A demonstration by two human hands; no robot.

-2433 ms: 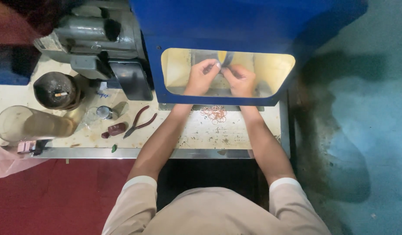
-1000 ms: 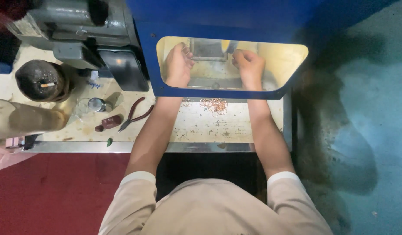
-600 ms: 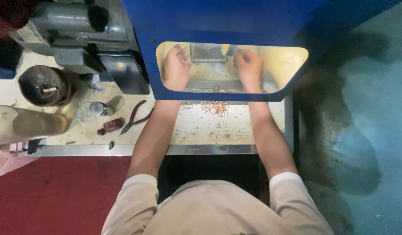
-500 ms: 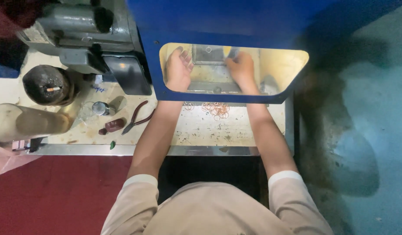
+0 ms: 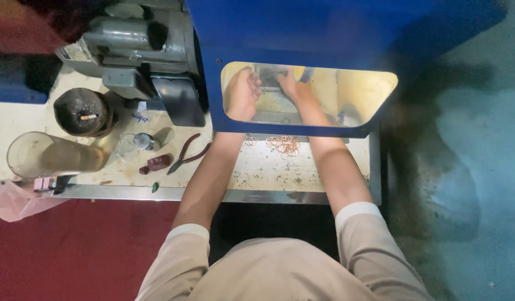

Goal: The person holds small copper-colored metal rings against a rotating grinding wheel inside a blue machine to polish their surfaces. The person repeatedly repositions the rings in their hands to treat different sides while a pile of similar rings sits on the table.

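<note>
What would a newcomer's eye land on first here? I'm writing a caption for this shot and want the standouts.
The big blue machine housing at the top, with its lit yellowish window, draws the eye first. Inside that window, the left hand and right hand work close together. Just below, a small pile of copper-coloured rings lies on the pale bench, with red-handled pliers to the left.

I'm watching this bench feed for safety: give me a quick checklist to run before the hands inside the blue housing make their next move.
1. Both hands visible through the window: ok; left hand and right hand show inside the blue housing.
2. What the fingers grip: cannot tell; too small and blurred.
3. Sleeves away from the opening: ok; both end far back on the arms.
4. Copper rings within reach: ok; piled on the bench just outside the window.
5. Pliers out of the arms' way: ok; lying left of the left forearm.
6. Motor running: cannot tell.
</note>
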